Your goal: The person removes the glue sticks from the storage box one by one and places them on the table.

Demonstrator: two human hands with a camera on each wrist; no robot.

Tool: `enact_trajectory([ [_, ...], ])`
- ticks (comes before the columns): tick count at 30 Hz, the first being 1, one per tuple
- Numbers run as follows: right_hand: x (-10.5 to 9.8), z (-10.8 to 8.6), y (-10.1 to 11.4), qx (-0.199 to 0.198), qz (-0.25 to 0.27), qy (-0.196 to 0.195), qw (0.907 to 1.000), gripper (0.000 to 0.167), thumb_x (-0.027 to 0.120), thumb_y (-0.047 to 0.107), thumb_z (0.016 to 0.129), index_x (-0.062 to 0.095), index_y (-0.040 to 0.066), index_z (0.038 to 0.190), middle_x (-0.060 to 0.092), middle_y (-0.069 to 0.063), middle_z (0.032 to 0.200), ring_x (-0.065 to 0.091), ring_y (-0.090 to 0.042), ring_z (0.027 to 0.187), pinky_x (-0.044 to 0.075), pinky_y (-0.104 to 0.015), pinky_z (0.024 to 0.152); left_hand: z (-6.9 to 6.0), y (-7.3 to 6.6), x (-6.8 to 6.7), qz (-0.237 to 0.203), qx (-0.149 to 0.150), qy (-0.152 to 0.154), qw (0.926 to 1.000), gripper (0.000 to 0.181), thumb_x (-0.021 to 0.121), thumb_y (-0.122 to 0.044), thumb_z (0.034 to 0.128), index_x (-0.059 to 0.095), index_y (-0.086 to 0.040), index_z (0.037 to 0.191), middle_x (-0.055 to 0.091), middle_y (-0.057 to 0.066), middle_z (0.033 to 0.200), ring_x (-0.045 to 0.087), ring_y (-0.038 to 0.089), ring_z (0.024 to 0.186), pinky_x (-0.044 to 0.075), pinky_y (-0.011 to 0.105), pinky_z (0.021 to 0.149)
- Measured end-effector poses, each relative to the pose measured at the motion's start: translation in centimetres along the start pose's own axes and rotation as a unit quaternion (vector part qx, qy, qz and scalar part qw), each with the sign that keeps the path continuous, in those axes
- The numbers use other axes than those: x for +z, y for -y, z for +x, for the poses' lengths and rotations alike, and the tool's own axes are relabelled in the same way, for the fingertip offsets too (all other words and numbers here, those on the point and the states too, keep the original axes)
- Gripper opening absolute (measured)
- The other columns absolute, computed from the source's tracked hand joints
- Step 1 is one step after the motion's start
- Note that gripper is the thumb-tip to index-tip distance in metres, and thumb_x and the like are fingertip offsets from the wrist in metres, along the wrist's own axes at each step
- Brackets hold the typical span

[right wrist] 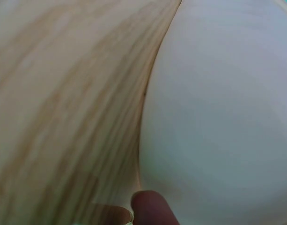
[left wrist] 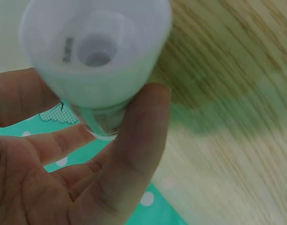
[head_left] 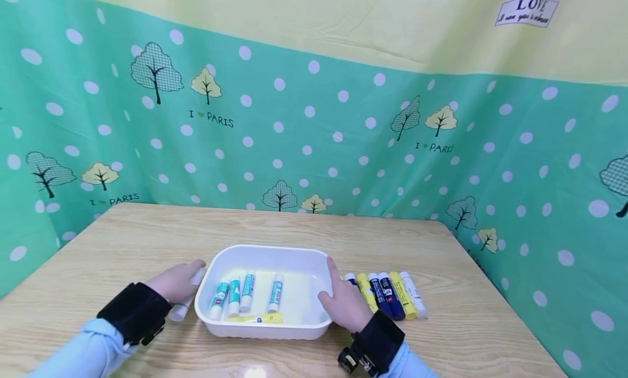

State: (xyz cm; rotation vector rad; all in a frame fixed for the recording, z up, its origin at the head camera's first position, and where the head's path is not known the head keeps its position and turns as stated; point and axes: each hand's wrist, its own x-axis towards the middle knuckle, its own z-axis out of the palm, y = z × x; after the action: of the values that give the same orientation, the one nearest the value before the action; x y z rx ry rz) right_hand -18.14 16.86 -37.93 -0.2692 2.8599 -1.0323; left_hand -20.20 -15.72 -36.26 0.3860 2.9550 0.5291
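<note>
My left hand (head_left: 179,281) grips a white glue stick (head_left: 179,311) just left of a white plastic basin (head_left: 275,331). In the left wrist view, thumb and fingers hold the glue stick (left wrist: 106,86) with its hollow white end towards the camera. At the basin's right side, my right hand (head_left: 347,301) holds the rim, thumb over the inner side and index finger along the outside. The right wrist view shows a fingertip (right wrist: 152,206) against the white wall (right wrist: 218,112). Inside the basin lie several teal-and-white glue sticks (head_left: 247,292) and a yellow one (head_left: 262,318).
Right of the basin, a row of glue sticks lies side by side: yellow (head_left: 402,295), navy (head_left: 391,296) and a white one (head_left: 414,294) at the end. All rest on a wooden table (head_left: 392,236). A green dotted curtain (head_left: 294,149) hangs behind.
</note>
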Motion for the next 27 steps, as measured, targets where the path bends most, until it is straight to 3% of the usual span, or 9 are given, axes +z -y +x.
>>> enact_trajectory([
  [5,0.0,0.0,0.0,0.002,-0.003,-0.002,1.0,0.071,0.045,0.02,0.082,0.004,0.012,0.139,0.059,-0.019,0.086,0.053,-0.014,0.055,0.044,-0.026,0.053,0.1,-0.2,0.5,-0.006,0.008,-0.002,0.9999,0.035,0.042,-0.011,0.0848,0.044,0.011,0.112,0.056,0.026,0.096,0.056,0.031,0.083,0.044,0.046,0.076],
  [8,0.0,0.0,0.0,0.002,-0.006,-0.003,1.0,0.071,0.045,0.02,0.082,0.004,0.012,0.139,0.059,-0.019,0.086,0.054,-0.014,0.056,0.044,-0.026,0.054,0.3,-0.4,0.6,-0.016,0.0,0.005,0.9999,0.038,0.047,-0.014,0.0829,0.044,0.01,0.112,0.056,0.026,0.096,0.056,0.031,0.084,0.044,0.045,0.075],
  [16,0.0,0.1,0.0,0.001,-0.001,0.0,1.0,0.071,0.044,0.02,0.082,0.003,0.012,0.139,0.058,-0.013,0.074,0.053,-0.014,0.052,0.042,-0.025,0.05,0.4,-0.6,0.8,-0.008,-0.013,0.004,0.9999,0.043,0.054,-0.014,0.0778,0.044,0.008,0.112,0.057,0.024,0.092,0.056,0.03,0.081,0.044,0.045,0.073],
  [27,0.0,0.1,-0.1,-0.002,-0.004,-0.002,1.0,0.071,0.044,0.02,0.082,0.004,0.011,0.139,0.059,-0.016,0.078,0.054,-0.014,0.055,0.044,-0.025,0.051,0.7,-0.2,1.2,0.01,-0.021,-0.005,0.9997,0.037,0.042,-0.013,0.0854,0.043,0.01,0.115,0.055,0.028,0.096,0.053,0.039,0.09,0.042,0.048,0.078],
])
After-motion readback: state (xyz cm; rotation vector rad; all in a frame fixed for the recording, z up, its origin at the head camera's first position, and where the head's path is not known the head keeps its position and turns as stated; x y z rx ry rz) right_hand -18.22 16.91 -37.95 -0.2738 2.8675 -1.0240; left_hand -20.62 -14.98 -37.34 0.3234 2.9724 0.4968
